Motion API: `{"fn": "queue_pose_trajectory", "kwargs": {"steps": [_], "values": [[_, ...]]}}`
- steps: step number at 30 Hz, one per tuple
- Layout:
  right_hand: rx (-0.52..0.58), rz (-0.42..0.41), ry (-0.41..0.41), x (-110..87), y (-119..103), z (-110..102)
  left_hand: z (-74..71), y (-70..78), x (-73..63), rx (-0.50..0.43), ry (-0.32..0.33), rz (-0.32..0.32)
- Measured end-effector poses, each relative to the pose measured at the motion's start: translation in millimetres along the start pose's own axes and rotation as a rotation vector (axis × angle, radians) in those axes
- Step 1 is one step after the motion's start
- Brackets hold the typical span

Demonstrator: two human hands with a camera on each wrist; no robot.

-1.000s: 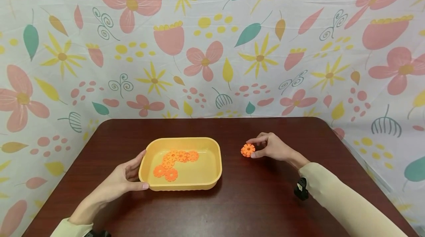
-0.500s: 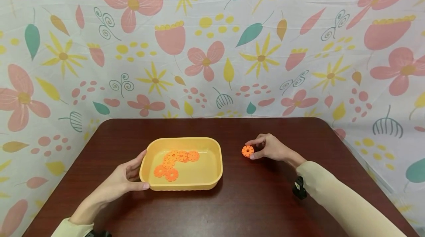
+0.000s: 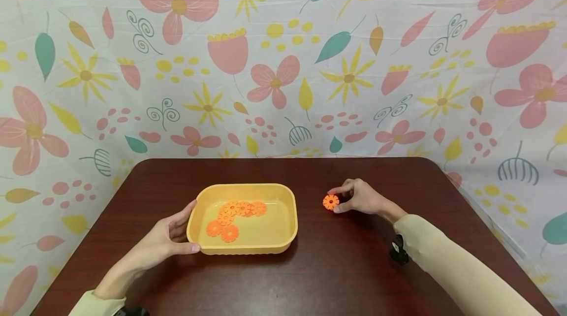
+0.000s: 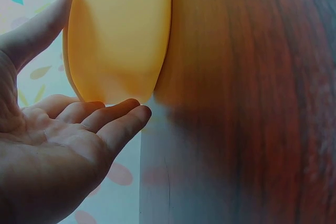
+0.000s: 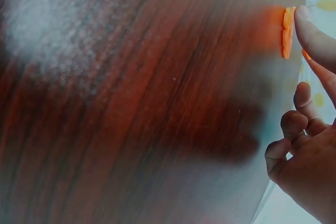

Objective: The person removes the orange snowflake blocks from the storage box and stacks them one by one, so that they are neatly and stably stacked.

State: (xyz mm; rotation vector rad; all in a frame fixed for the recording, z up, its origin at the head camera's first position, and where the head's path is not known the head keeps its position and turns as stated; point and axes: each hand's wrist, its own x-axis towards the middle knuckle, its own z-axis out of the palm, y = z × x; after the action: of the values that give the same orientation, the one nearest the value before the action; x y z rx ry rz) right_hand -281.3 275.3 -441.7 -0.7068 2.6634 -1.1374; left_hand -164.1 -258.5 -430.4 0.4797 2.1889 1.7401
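A yellow plastic tray (image 3: 270, 227) with rounded corners stands left of the middle of the table, and several orange notched discs (image 3: 229, 233) like flowers lie in its left half. My left hand (image 3: 152, 242) holds the tray's left end, thumb at the near corner and fingers at the far one. In the left wrist view the fingers (image 4: 118, 121) curl against the tray's end wall (image 4: 123, 40). Right of the tray, my right hand (image 3: 365, 197) pinches one orange notched disc (image 3: 330, 202) between thumb and forefinger. This disc (image 5: 287, 32) appears edge-on close over the table in the right wrist view.
The dark brown wooden table (image 3: 283, 286) has rounded far corners. Behind it and at both sides hangs a white cloth (image 3: 283, 124) printed with flowers and leaves. A small black device (image 3: 399, 250) sits at my right sleeve.
My right hand with the orange notched disc has lowered very slightly toward the table. My left hand and the tray stay essentially as they were; the view has shifted a little.
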Motion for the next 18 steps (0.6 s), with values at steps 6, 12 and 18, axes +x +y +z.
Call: {"fn": "queue_pose_trajectory", "kwargs": {"steps": [6, 12, 18], "values": [[-0.016, 0.003, -0.004, -0.6, 1.2, -0.1, 0.1, -1.0, 0.7, 0.002, 0.004, -0.005], [-0.045, -0.011, -0.005, 0.7, 3.9, 0.9, 0.7, -0.6, 0.6, 0.010, 0.012, -0.019], [-0.056, -0.020, 0.002, 1.1, 5.4, 2.1, 0.5, -0.3, 0.5, 0.008, 0.011, -0.020]]}}
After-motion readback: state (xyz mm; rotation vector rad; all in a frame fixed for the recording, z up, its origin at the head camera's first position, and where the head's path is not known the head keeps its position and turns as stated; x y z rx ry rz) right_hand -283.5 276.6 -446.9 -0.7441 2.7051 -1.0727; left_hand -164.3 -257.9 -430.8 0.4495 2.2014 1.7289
